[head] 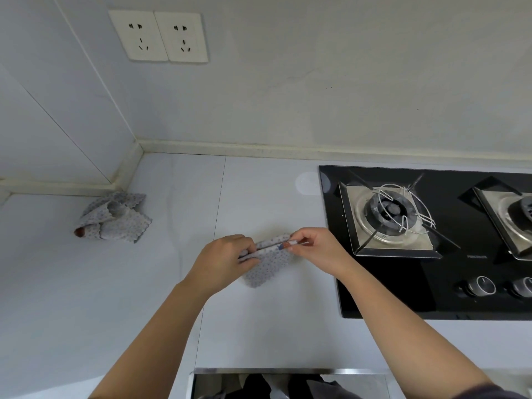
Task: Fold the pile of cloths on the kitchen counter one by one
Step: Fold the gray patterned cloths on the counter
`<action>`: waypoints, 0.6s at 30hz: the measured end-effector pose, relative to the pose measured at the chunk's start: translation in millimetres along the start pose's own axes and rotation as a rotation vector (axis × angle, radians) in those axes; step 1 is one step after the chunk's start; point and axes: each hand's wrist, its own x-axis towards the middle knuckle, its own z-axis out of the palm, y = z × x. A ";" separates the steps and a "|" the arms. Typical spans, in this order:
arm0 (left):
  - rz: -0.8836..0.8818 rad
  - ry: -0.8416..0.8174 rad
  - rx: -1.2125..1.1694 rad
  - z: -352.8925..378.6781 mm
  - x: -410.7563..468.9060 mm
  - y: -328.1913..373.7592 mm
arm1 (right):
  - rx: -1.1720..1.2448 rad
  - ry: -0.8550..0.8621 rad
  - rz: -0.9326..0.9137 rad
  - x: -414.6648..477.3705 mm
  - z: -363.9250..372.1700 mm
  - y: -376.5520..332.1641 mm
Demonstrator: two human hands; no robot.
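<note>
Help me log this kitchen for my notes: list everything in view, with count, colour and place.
cloth in hand: one, grey dotted, mid-counter, between both hands
cloth pile: one crumpled heap, grey dotted, counter's far left corner
counter: one, pale grey
hob: one, black, right side
burners: two, steel, right one cut off
wire stand: one, white, on left burner
knobs: two, dark, hob front
sockets: two, white, on wall
left hand: pinches the cloth's left end
right hand: pinches its right end

two each: hands (221, 260) (313, 246), sockets (138, 36) (184, 37), burners (388, 210) (524, 208), knobs (482, 285) (525, 286); one held cloth (270, 260).
</note>
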 end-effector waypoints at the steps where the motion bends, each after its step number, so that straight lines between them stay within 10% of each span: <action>1: 0.004 -0.005 -0.002 -2.1 -0.3 -1.3 | 0.016 0.014 0.007 0.1 -1.4 -0.2; 18: 0.052 -0.062 -0.068 -9.1 -3.1 -4.3 | 0.154 -0.070 0.115 -5.0 -0.4 -2.9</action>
